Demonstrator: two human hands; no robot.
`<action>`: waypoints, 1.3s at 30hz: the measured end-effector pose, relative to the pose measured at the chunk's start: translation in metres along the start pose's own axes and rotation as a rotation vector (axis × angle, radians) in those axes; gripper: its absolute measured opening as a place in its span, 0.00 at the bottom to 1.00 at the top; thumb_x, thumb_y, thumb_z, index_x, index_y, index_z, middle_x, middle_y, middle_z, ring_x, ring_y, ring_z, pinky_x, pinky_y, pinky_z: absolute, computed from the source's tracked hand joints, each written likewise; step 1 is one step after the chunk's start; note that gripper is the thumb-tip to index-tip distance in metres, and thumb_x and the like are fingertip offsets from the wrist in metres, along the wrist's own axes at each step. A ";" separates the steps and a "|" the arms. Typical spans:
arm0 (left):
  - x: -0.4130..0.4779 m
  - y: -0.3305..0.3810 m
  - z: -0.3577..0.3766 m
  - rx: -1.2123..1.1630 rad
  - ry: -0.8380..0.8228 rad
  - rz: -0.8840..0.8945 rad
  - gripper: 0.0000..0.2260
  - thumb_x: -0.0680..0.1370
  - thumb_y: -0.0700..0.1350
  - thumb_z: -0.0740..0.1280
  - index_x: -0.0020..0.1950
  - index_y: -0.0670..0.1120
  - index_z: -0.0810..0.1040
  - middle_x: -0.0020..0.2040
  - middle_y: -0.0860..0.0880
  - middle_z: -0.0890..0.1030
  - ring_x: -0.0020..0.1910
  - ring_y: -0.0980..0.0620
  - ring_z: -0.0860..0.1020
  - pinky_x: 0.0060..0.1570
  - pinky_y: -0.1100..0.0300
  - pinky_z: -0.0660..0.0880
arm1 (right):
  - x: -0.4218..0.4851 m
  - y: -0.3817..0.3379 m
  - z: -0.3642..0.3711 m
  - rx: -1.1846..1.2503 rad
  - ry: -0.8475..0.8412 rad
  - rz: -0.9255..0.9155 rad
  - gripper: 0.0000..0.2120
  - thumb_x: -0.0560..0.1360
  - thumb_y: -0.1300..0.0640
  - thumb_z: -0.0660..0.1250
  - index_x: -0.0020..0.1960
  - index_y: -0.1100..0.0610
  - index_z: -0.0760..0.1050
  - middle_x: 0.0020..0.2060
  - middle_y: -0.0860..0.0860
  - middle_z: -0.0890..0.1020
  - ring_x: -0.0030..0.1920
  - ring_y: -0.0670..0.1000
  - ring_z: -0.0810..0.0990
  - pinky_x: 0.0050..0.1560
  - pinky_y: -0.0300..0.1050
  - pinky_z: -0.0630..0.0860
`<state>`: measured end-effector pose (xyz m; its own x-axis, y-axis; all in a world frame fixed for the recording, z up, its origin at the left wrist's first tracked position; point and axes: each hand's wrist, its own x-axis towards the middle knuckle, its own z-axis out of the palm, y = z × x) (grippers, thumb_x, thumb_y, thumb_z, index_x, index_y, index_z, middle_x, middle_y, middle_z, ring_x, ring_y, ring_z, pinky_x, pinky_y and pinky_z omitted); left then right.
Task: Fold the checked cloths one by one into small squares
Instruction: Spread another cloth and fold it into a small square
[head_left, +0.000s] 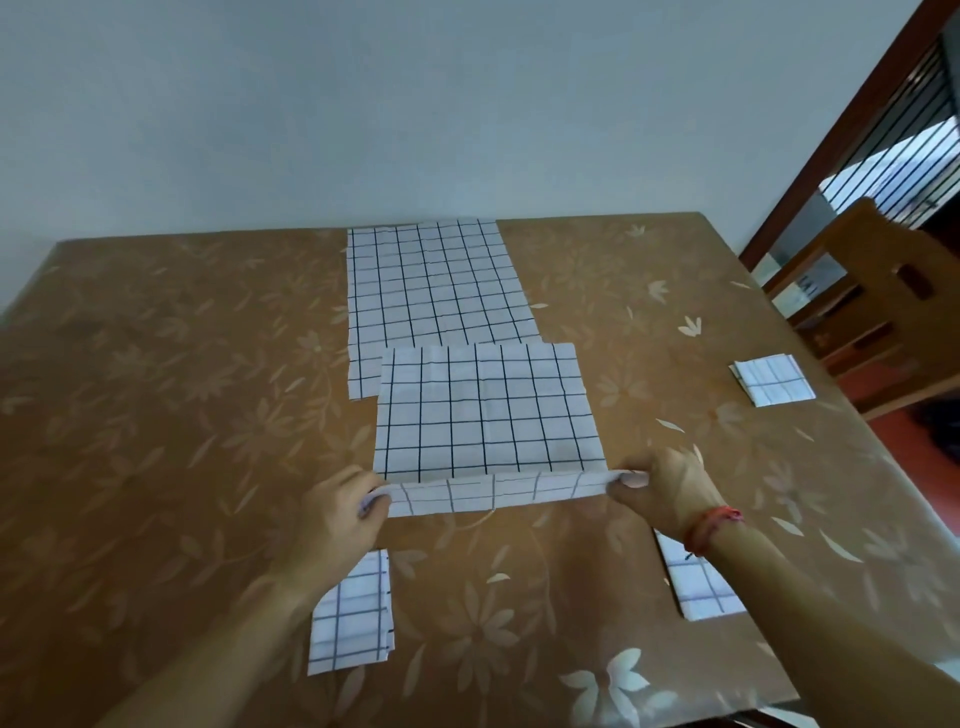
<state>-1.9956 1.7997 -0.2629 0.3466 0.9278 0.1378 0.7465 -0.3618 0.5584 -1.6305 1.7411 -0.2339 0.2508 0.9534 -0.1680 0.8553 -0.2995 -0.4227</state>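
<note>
Head view: left hand (337, 512) and right hand (662, 488) each pinch a near corner of the checked cloth (483, 410), lifting its near edge mid-table. Its far edge overlaps a spread cloth (431, 280). Bare table (156, 389) stretches leftward.

Tabletop (156, 415) spans mid frame. Flat cloth (431, 280) upper ctr; second cloth (483, 410) just below, overlapping its near edge. Lower-left square (353, 618) and lower-right square (701, 587) nr bottom; right-edge square (774, 379) mid right, w/ chair (872, 291) beyond.
</note>
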 end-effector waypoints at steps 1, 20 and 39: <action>0.005 0.002 -0.004 -0.015 0.011 -0.012 0.06 0.75 0.39 0.70 0.39 0.46 0.79 0.35 0.55 0.73 0.34 0.58 0.73 0.33 0.70 0.65 | 0.002 -0.002 -0.003 0.026 0.019 0.011 0.16 0.66 0.52 0.72 0.24 0.40 0.70 0.23 0.46 0.74 0.31 0.49 0.75 0.37 0.44 0.74; 0.090 -0.008 0.026 0.173 0.164 0.137 0.16 0.76 0.50 0.61 0.61 0.45 0.75 0.60 0.49 0.74 0.58 0.49 0.73 0.57 0.55 0.72 | 0.111 -0.007 0.048 0.461 0.210 0.382 0.05 0.70 0.55 0.73 0.37 0.54 0.79 0.31 0.48 0.81 0.34 0.48 0.79 0.30 0.39 0.69; 0.051 0.003 0.118 0.423 -0.299 0.234 0.22 0.78 0.55 0.55 0.67 0.47 0.75 0.70 0.47 0.72 0.69 0.46 0.69 0.66 0.49 0.71 | 0.129 -0.015 0.090 0.100 0.292 0.054 0.25 0.74 0.52 0.68 0.69 0.58 0.70 0.66 0.58 0.73 0.65 0.61 0.71 0.60 0.56 0.70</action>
<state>-1.9086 1.8357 -0.3512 0.6302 0.7746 -0.0533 0.7714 -0.6168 0.1564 -1.6513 1.8647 -0.3293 0.4265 0.9022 0.0642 0.7922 -0.3383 -0.5079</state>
